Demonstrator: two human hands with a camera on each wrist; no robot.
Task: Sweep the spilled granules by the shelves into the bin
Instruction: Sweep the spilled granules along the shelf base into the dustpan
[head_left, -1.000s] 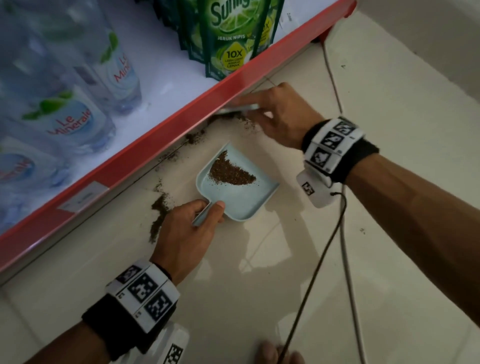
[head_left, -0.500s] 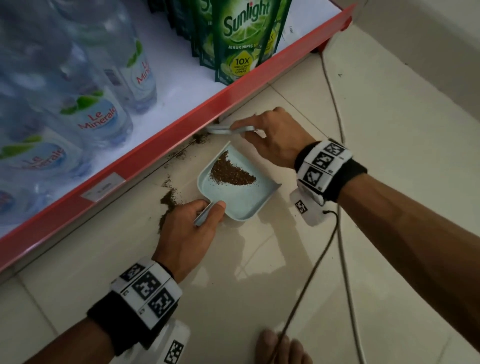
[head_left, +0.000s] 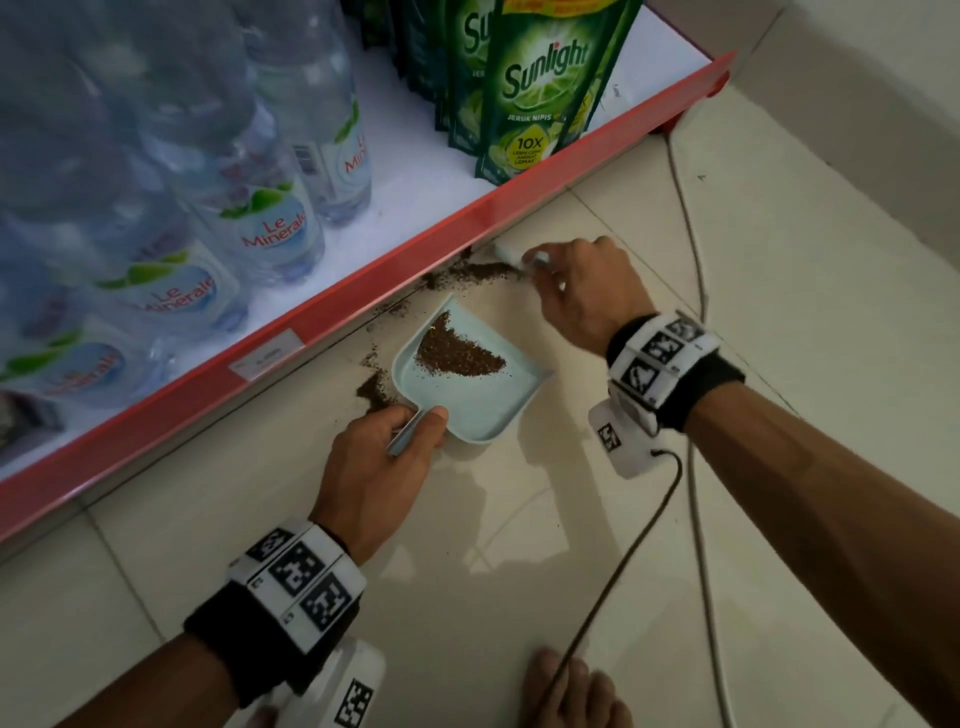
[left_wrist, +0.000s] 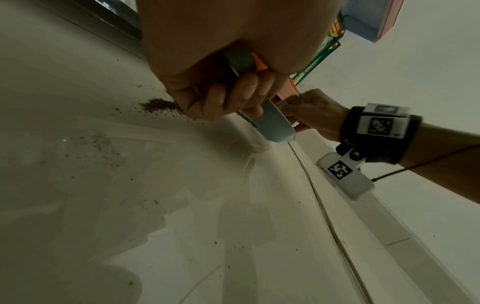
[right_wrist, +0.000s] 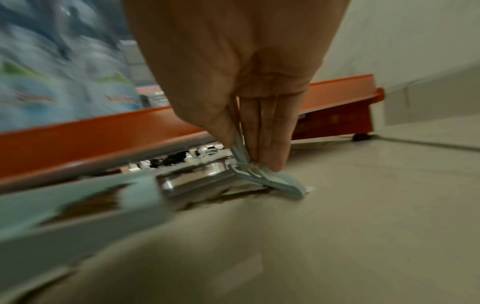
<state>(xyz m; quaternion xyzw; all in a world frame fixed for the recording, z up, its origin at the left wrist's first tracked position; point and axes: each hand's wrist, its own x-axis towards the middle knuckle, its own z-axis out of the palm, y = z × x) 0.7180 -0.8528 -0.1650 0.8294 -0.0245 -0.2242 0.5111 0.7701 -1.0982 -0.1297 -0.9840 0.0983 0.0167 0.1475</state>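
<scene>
A light blue dustpan (head_left: 483, 410) lies on the floor tiles, its mouth toward the red shelf edge (head_left: 467, 218), with a heap of brown granules (head_left: 457, 356) inside. My left hand (head_left: 415, 428) grips the dustpan's handle (left_wrist: 242, 61). My right hand (head_left: 540, 262) pinches a small pale brush (head_left: 511, 254) at the shelf's foot; in the right wrist view the brush (right_wrist: 275, 181) touches the floor. Loose granules (head_left: 475, 270) lie in a streak just below the brush. Another patch of granules (head_left: 374, 387) sits left of the dustpan.
Water bottles (head_left: 270, 228) and green Sunlight pouches (head_left: 540, 88) stand on the low shelf. Two cables (head_left: 696, 291) run over the floor at the right. A bare foot (head_left: 566, 686) is at the bottom edge. A wall (head_left: 857, 104) closes the right side.
The right hand brought the brush in toward the dustpan's mouth, then back right along the shelf edge. The left hand and dustpan stayed put. The head view tilted up.
</scene>
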